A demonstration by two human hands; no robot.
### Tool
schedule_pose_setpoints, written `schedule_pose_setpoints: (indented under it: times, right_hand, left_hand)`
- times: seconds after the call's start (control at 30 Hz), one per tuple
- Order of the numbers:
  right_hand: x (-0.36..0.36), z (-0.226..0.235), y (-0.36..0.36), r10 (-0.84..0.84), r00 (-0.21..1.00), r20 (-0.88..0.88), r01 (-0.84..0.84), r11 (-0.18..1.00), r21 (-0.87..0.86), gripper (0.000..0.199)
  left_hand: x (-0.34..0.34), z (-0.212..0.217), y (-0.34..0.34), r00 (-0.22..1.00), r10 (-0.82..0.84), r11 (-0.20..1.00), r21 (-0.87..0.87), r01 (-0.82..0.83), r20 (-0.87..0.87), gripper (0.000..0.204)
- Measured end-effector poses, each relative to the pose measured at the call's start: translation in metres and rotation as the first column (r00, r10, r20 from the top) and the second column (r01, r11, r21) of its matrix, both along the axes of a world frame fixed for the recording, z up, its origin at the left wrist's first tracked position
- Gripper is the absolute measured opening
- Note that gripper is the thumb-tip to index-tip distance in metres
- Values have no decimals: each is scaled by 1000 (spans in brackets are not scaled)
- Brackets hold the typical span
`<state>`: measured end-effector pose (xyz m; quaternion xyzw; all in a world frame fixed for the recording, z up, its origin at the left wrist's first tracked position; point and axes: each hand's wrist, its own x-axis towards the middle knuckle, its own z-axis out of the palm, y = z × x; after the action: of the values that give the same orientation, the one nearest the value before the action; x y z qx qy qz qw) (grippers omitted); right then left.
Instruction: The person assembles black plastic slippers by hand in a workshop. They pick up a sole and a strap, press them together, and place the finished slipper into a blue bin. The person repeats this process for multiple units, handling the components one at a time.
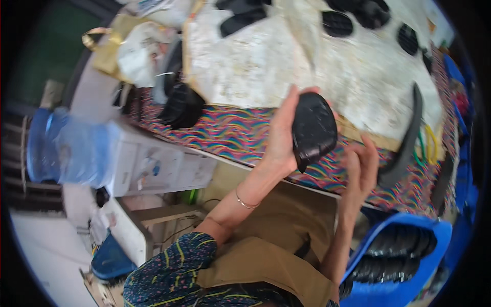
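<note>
My left hand (pixel 281 134) is wrapped round a black, glossy, rounded piece (pixel 315 125) with a small pointed tab at its lower end. It is held up above the near edge of the table. To the right of it is my right hand (pixel 361 166), raised with its fingers bent and apart; nothing shows in them. A long, curved dark strip (pixel 409 138) lies on the table beside my right hand. Similar black oval pieces (pixel 337 24) rest on the white, stained sheet (pixel 245 61) farther back.
A colourful wavy-patterned cloth (pixel 230 130) covers the table's near side. Black bundled pieces (pixel 182 107) sit at its left. A blue basket (pixel 404 291) with rows of black pieces stands at lower right. At left is a white water dispenser (pixel 158 163) with a blue bottle (pixel 76 148).
</note>
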<state>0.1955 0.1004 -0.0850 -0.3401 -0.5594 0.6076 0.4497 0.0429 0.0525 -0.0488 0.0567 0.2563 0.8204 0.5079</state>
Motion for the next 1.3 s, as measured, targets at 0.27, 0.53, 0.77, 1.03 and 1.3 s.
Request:
schedule_pose_setpoints:
  times: [0.27,0.53,0.77,1.03,1.3]
  right_hand:
    - [7,-29,3,80,988,134,-92,992,85,23]
    - [8,-29,3,102,979,174,-122,987,108,21]
    - [7,-28,3,106,974,200,-128,987,100,20]
    - [6,-27,1,91,968,233,-122,985,123,19]
    - [5,-27,0,83,970,229,-114,985,130,18]
  left_hand:
    - [-108,64,-91,495,-162,785,-415,-460,-854,52]
    - [-198,89,-145,-261,-738,344,-14,-939,-622,78]
    - [-219,43,-142,-60,-919,171,-257,-951,-390,82]
    - [-224,48,-143,-85,-915,244,-373,-895,-394,89]
    - [-276,94,-190,404,-748,264,-794,-547,-527,93]
